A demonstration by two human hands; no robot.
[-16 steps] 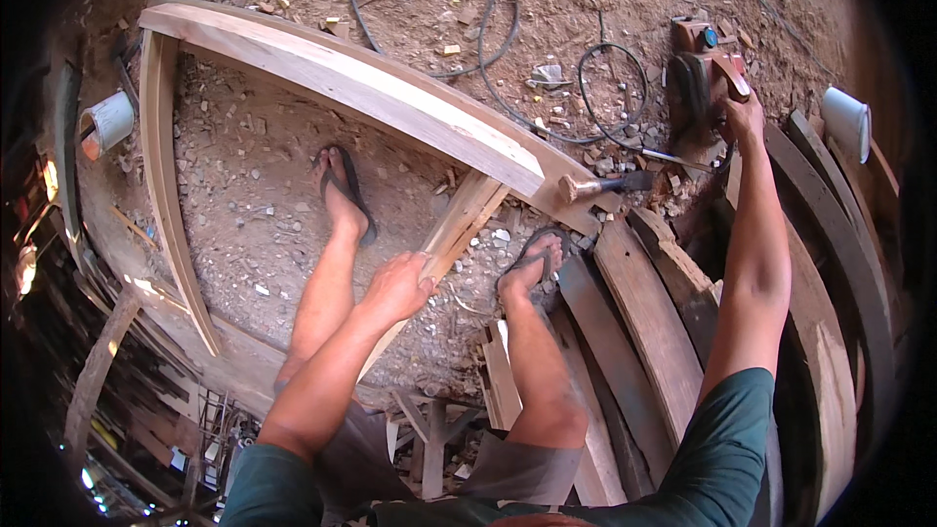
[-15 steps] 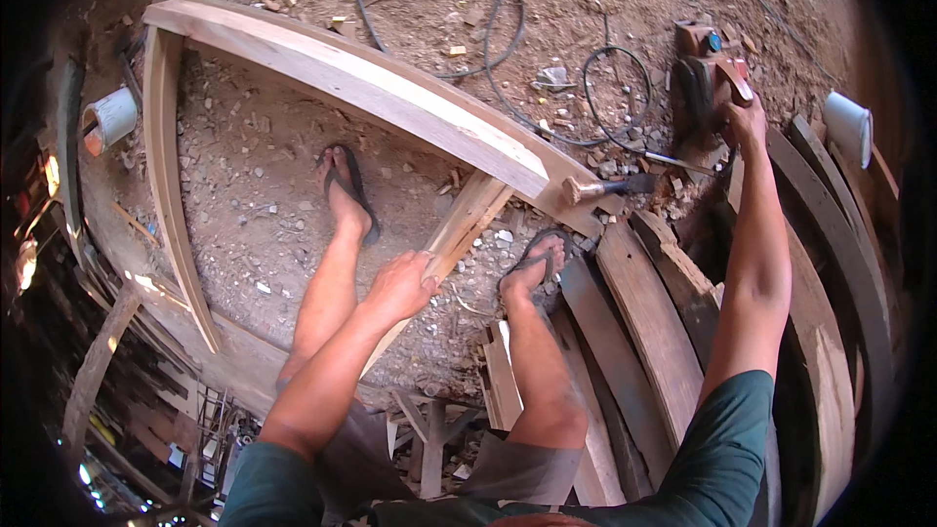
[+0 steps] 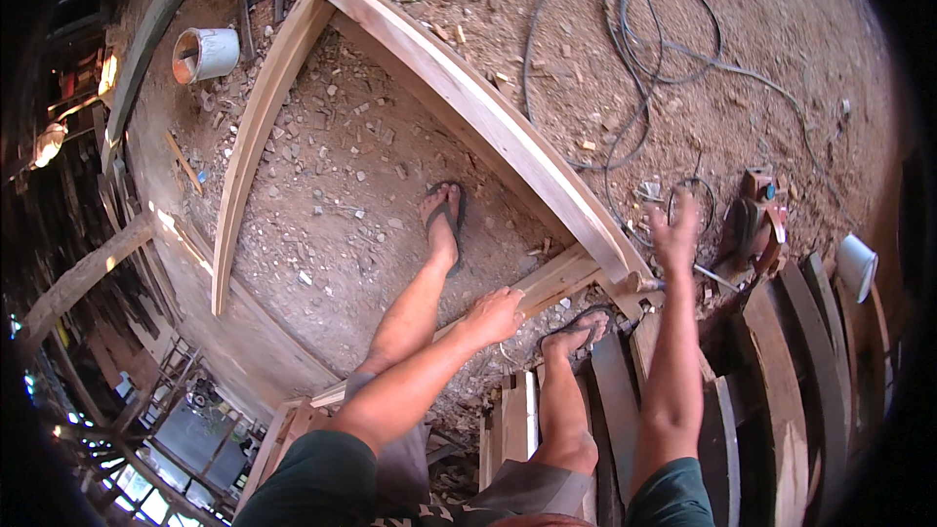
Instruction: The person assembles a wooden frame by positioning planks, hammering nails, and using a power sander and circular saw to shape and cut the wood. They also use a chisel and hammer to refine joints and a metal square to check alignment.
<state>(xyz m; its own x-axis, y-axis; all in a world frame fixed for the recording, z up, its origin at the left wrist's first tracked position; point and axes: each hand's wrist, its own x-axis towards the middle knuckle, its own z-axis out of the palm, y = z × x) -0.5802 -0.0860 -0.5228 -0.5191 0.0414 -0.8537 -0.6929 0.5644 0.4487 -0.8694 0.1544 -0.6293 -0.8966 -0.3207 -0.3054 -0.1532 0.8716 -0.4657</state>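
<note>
"Pale-wood frame (image 3: 459, 88) over a dirt floor (image 3: 342, 205), two bare hands at work: what has changed?"

"The right hand (image 3: 673, 234) is off the red power tool (image 3: 752, 205) it was touching half a second earlier. It is raised and open, fingers spread and motion-blurred, apparently touching nothing. The tool sits on the ground just to its right."

"And the meaning for the work?"

"By all appearances, the right hand is free and the tool unattended, leaving the left hand (image 3: 493, 316) alone on the wood. That one stays clasped on the crosspiece (image 3: 561, 281); how far its fingers reach underneath cannot be told."

"Where does the frame lie, and which way does it point?"

"Around the sandalled left foot (image 3: 441, 224), ahead of the right foot (image 3: 576, 334). Its long beam (image 3: 547, 181) has its long axis slanting from far left to near right. At the far end it meets a curved beam (image 3: 252, 137), a sharp corner pointing up and left in the view. The crosspiece slants from near left to the long beam's right end."
</note>
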